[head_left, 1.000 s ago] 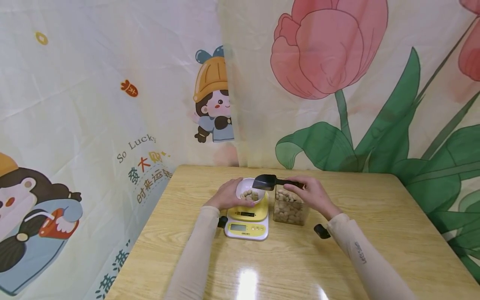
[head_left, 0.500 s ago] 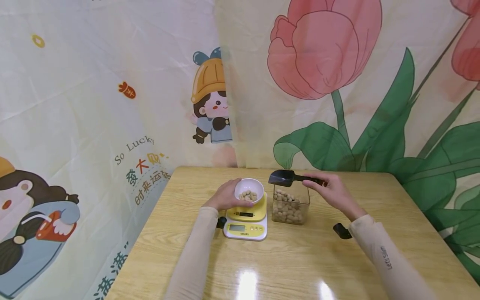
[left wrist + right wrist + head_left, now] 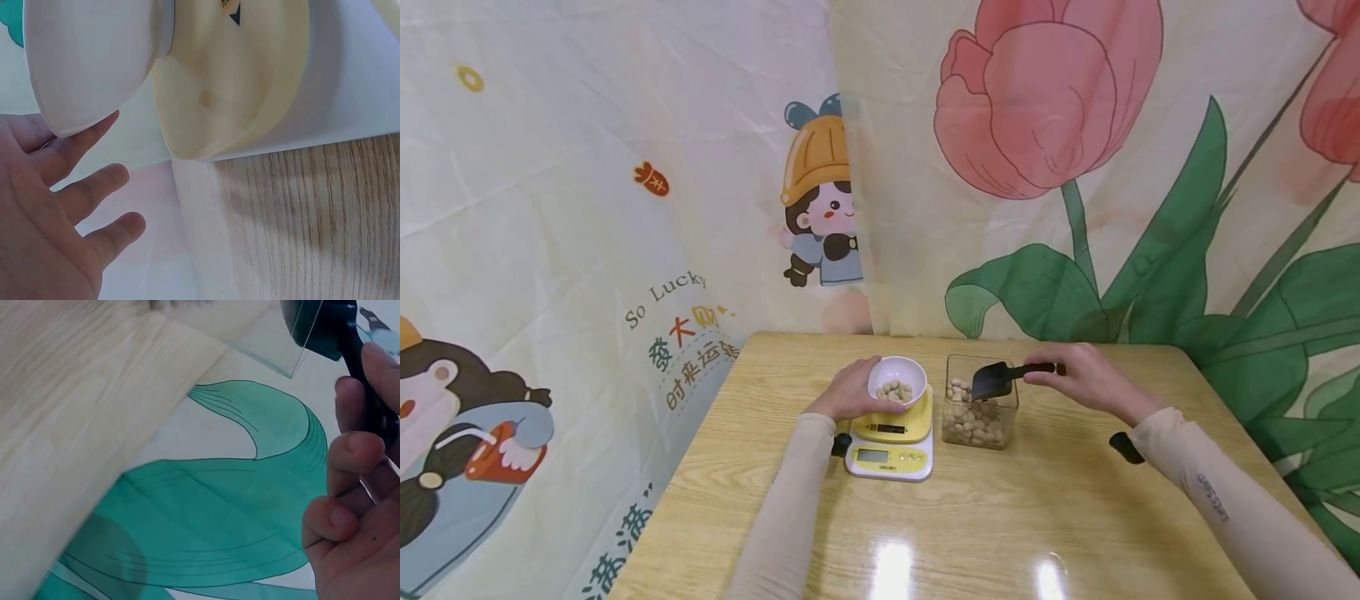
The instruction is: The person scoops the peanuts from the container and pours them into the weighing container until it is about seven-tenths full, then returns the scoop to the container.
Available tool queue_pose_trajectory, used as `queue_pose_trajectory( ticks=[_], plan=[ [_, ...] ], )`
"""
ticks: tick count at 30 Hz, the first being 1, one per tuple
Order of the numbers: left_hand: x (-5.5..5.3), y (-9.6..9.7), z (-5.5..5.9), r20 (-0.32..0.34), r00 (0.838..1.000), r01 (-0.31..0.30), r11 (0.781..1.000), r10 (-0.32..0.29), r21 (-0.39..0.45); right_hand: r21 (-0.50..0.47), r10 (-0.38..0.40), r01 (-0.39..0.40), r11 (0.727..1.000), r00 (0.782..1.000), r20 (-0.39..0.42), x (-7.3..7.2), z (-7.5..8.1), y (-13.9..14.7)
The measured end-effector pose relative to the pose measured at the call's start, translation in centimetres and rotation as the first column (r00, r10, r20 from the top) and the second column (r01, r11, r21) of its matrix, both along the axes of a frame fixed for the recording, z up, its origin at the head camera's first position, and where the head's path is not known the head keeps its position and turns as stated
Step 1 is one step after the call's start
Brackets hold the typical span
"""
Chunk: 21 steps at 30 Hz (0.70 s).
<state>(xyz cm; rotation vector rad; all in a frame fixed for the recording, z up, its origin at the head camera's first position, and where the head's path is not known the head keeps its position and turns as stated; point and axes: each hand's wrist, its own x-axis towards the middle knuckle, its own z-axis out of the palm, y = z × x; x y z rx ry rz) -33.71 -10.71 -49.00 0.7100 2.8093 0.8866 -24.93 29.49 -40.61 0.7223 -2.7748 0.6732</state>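
My left hand (image 3: 850,392) holds a small white bowl (image 3: 901,367), its thumb and index finger at the sides. Some pale, nut-like pieces (image 3: 895,391) lie in the bowl, which is over the yellow top of a kitchen scale (image 3: 891,457). In the left wrist view the other fingers are spread below the bowl's wall. My right hand (image 3: 1090,379) grips the handle of a black scoop (image 3: 992,381). The scoop's blade is tilted down into the mouth of a clear square container (image 3: 1011,425), over more of the same pieces. Part of the blade's underside is hidden.
The scale's display and buttons face me. A wooden table (image 3: 1000,517) carries everything, and a printed cloth (image 3: 902,208) with a tulip and cartoon figures hangs behind and to the left. The container stands just right of the scale.
My right hand has moved right, away from the bowl, and the scoop has gone from above the bowl down into the container's mouth. The left hand and bowl have stayed in place.
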Motion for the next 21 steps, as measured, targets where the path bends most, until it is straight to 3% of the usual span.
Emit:
queue_pose_trajectory(
  ticks=[7,14,18,21],
  plan=[
    [-0.1,0.0,-0.2,0.011,1.0,-0.004,1.0,0.004,-0.002,0.128,0.059,-0.065,0.99,0.997,0.054,-0.6,0.4,-0.8],
    [-0.3,0.2,-0.5,0.027,1.0,-0.012,1.0,0.012,-0.021,0.146,0.1,-0.106,0.983,0.994,0.051,-0.9,-0.2,-1.1],
    [-0.2,0.5,0.1,-0.007,1.0,-0.019,0.999,0.018,-0.045,0.141,0.085,-0.092,0.986,0.995,0.058,-1.0,-0.3,-1.0],
    [-0.1,1.4,1.1,-0.074,0.997,-0.007,0.997,0.001,-0.074,0.141,0.084,-0.093,0.986,0.994,0.068,-1.1,-0.3,-0.9]
  ],
)
